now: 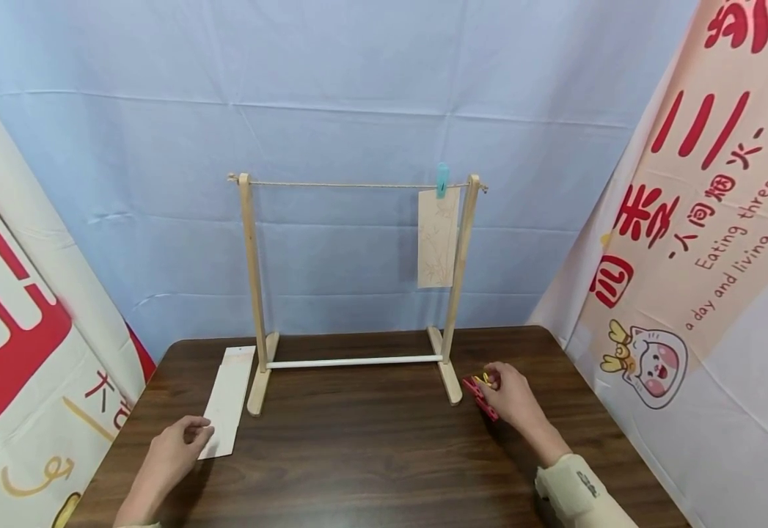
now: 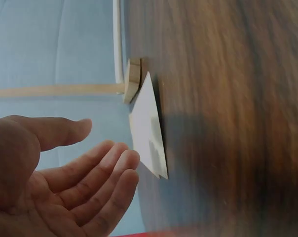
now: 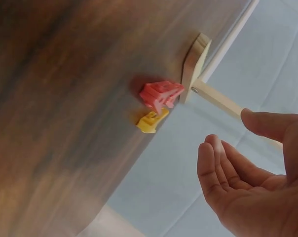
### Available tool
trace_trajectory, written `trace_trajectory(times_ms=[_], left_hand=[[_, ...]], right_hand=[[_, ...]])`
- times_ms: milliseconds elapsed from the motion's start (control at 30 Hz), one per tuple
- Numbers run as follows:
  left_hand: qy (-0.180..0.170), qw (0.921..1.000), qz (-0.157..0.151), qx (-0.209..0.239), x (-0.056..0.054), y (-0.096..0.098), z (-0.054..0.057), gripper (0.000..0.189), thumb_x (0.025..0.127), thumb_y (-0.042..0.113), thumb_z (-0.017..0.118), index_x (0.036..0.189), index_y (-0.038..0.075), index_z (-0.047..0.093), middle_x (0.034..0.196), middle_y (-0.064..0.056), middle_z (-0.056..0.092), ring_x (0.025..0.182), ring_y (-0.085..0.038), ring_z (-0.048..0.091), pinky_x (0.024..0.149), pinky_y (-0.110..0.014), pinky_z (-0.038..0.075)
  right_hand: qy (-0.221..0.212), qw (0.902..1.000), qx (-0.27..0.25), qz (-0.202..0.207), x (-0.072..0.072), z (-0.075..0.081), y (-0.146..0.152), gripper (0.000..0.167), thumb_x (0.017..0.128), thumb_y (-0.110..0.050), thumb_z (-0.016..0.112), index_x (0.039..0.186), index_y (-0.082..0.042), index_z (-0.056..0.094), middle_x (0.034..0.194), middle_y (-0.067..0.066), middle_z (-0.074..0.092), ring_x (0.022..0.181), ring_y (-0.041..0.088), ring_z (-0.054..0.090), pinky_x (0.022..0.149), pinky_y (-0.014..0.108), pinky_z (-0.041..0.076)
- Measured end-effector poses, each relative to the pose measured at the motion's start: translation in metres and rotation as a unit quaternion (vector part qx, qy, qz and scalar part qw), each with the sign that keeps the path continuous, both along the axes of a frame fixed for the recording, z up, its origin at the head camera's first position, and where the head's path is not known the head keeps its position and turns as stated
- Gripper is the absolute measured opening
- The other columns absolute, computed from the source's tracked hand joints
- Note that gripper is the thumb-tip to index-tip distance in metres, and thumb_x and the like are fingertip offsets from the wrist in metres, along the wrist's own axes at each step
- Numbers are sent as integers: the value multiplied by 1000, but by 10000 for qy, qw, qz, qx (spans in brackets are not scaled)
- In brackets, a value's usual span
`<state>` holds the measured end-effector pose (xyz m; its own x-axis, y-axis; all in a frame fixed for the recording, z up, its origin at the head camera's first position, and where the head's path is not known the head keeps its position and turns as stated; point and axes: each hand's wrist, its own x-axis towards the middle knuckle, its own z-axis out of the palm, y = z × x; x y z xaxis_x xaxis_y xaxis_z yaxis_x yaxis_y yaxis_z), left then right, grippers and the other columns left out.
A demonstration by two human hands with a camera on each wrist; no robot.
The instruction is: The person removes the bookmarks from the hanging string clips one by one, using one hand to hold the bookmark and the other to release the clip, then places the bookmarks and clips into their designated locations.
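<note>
My left hand (image 1: 171, 453) hovers by the near end of some long white cards (image 1: 230, 396), thumb and fingers apart and nothing between them. In the left wrist view the cards (image 2: 148, 128) lie overlapped on the table beyond the fingertips. My right hand (image 1: 512, 396) is above the red clothespins (image 1: 483, 402) and a yellow clothespin (image 1: 486, 378). The right wrist view shows a gap between that hand (image 3: 252, 173) and the red pins (image 3: 161, 95), its fingers loosely bent and holding nothing. On the rope (image 1: 337, 185) a blue clothespin (image 1: 443, 182) clips a patterned card (image 1: 435, 238).
A wooden stand (image 1: 251, 264) with two posts and a white lower bar (image 1: 357, 361) stands toward the back of the brown table (image 1: 357, 455). Its feet lie between the cards and the loose pins. Behind hangs a light blue cloth (image 1: 344, 132), with printed banners on both sides.
</note>
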<state>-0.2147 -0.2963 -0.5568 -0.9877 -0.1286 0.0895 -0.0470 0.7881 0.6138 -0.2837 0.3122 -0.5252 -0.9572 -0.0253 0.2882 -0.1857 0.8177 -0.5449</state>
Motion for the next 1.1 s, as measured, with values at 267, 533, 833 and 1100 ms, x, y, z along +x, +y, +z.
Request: trace_trajectory(times_ms=[267,533,833,1100], left_hand=[[263,9995,-80,149,-3,16,9,28,104,19,72,121,-3,73,104,-14,78,97,-33,75,88,-51,57],[328,9984,-304,356,-7,30,17,30,105,19,71,126,-2,72,109,-16,78,103,-37,75,94,-54,59],[462,9965,-517,471,-15,44,33,35,106,22,71,132,-2,70,116,-18,77,108,-38,74,96,-53,59],[551,9944,-680,594,-20,59,46,36,108,24,69,135,-1,69,119,-15,76,112,-35,73,96,-51,59]], right_hand=[[38,9998,-158,136,0,16,-2,30,98,-10,78,122,7,69,96,10,68,83,20,64,73,36,54],[101,9992,-316,232,-1,33,-3,31,100,-10,77,125,7,68,102,13,68,86,20,65,75,33,56],[465,9977,-353,346,-4,48,-9,30,101,-11,77,125,6,69,105,16,69,91,26,68,77,33,57],[602,9965,-342,458,-11,60,-15,32,102,-13,76,128,5,69,107,17,69,92,25,68,80,39,59]])
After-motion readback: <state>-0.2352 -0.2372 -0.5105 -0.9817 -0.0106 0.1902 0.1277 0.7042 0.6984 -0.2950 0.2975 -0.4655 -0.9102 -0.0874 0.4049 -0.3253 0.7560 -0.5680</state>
